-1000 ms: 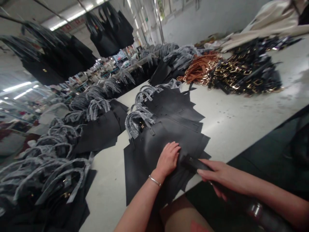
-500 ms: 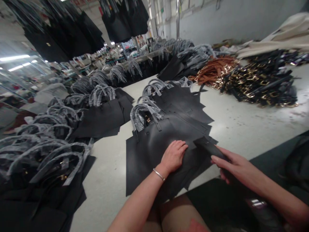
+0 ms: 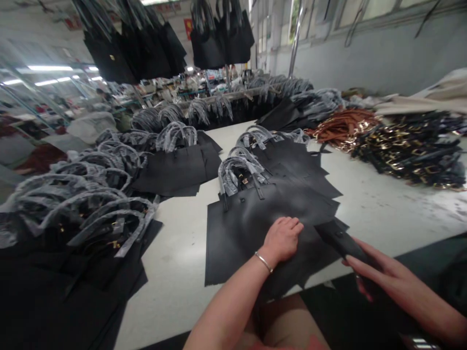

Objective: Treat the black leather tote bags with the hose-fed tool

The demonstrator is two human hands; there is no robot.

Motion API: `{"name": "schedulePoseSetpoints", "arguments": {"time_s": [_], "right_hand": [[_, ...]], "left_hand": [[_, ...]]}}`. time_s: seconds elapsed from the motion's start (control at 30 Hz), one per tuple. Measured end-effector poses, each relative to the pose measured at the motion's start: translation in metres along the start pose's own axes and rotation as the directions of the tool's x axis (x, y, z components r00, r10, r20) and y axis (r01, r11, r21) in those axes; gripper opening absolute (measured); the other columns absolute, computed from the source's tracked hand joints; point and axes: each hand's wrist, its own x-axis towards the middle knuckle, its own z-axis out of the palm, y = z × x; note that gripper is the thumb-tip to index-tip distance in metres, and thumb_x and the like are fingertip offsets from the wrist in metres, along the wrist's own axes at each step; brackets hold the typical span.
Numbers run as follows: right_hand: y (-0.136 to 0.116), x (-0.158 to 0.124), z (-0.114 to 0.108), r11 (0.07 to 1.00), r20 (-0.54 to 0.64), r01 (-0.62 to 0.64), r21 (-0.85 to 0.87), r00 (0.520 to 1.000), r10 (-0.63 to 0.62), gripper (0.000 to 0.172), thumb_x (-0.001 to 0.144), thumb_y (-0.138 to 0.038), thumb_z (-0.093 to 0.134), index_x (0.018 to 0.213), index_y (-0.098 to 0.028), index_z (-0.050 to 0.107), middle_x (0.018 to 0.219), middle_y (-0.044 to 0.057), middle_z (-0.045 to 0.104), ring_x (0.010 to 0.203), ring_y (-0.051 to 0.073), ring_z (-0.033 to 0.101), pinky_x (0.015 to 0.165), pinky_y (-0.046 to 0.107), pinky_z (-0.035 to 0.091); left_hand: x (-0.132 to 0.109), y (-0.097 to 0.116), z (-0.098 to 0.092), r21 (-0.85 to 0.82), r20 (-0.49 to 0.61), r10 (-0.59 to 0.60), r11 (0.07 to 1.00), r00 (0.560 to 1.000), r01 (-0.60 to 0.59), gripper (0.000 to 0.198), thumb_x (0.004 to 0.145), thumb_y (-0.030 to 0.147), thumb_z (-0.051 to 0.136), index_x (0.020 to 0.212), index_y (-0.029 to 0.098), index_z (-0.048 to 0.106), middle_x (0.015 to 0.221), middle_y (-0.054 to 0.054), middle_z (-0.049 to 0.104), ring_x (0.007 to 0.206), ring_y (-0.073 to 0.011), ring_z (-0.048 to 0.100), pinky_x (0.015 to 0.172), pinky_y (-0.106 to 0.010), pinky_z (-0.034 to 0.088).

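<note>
My left hand (image 3: 282,238), with a silver bangle at its wrist, rests palm down on the black leather tote bag (image 3: 233,243), fingers slightly bent over the surface. This bag lies on top of a fanned stack of similar bags (image 3: 295,160), its plastic-wrapped handles (image 3: 237,172) pointing away from me. To the right, my right hand (image 3: 379,267) is closed round a black leather strip (image 3: 337,238) with a small round fitting near its far end. That end overlaps the bag's right side; the strip's near part is hidden by my hand.
More bags with wrapped handles (image 3: 105,204) pile up on the left of the pale table (image 3: 175,243). Brown straps (image 3: 345,126) and black straps with gold buckles (image 3: 408,150) are heaped at right. Finished black bags (image 3: 134,48) hang overhead.
The view has swung left and slightly up, so everything sits further right in the picture. My left hand stays on the bag and my right hand keeps hold of the strip.
</note>
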Motion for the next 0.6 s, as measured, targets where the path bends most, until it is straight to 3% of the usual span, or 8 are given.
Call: {"name": "schedulePoseSetpoints", "arguments": {"time_s": [0.13, 0.23, 0.4, 0.5, 0.6], "right_hand": [[0.014, -0.020, -0.005, 0.999, -0.001, -0.030, 0.035, 1.000, 0.030, 0.086, 0.079, -0.060, 0.065, 0.146, -0.017, 0.033, 0.054, -0.002, 0.062, 0.045, 0.019, 0.058, 0.040, 0.026, 0.047], [0.024, -0.030, -0.002, 0.996, -0.018, -0.047, 0.081, 0.999, 0.049, 0.079, 0.082, -0.055, 0.064, 0.146, -0.019, 0.033, 0.070, 0.001, 0.068, 0.044, 0.016, 0.058, 0.039, 0.025, 0.047], [0.018, -0.041, -0.002, 0.984, -0.075, -0.075, 0.159, 0.993, 0.087, 0.072, 0.081, -0.050, 0.068, 0.142, -0.022, 0.040, 0.086, 0.002, 0.067, 0.047, 0.014, 0.059, 0.038, 0.024, 0.049], [0.013, -0.046, -0.005, 0.983, -0.086, -0.082, 0.162, 0.992, 0.097, 0.076, 0.080, -0.050, 0.069, 0.142, -0.021, 0.038, 0.085, 0.002, 0.066, 0.047, 0.014, 0.059, 0.038, 0.024, 0.048], [0.017, -0.049, -0.008, 0.980, -0.095, -0.094, 0.175, 0.989, 0.112, 0.082, 0.077, -0.051, 0.071, 0.144, -0.020, 0.035, 0.087, 0.004, 0.067, 0.048, 0.014, 0.058, 0.038, 0.024, 0.048]], "left_hand": [[-0.022, -0.001, -0.003, -0.025, -0.047, -0.013, 1.000, 0.999, 0.012, 0.022, 0.095, 0.017, 0.043, 0.110, 0.020, 0.059, 0.117, -0.005, 0.061, 0.109, -0.0189, 0.054, 0.102, -0.034, 0.038], [-0.046, -0.005, -0.008, -0.048, -0.054, -0.003, 0.999, 0.999, 0.000, 0.027, 0.095, 0.016, 0.043, 0.117, 0.022, 0.056, 0.127, -0.005, 0.058, 0.116, -0.0191, 0.052, 0.107, -0.036, 0.035], [-0.088, -0.009, -0.020, -0.063, -0.031, 0.032, 0.997, 0.999, -0.034, 0.032, 0.093, 0.013, 0.044, 0.122, 0.022, 0.055, 0.130, -0.006, 0.056, 0.119, -0.0208, 0.050, 0.108, -0.039, 0.035], [-0.087, -0.005, -0.025, -0.034, 0.012, -0.012, 0.999, 1.000, 0.013, 0.018, 0.093, 0.016, 0.046, 0.101, 0.022, 0.061, 0.107, -0.007, 0.062, 0.103, -0.0219, 0.055, 0.095, -0.040, 0.045], [-0.059, 0.003, -0.020, 0.007, 0.078, -0.039, 0.999, 0.996, 0.038, 0.010, 0.093, 0.020, 0.051, 0.087, 0.021, 0.059, 0.091, -0.005, 0.061, 0.089, -0.0215, 0.055, 0.080, -0.036, 0.049]]}}
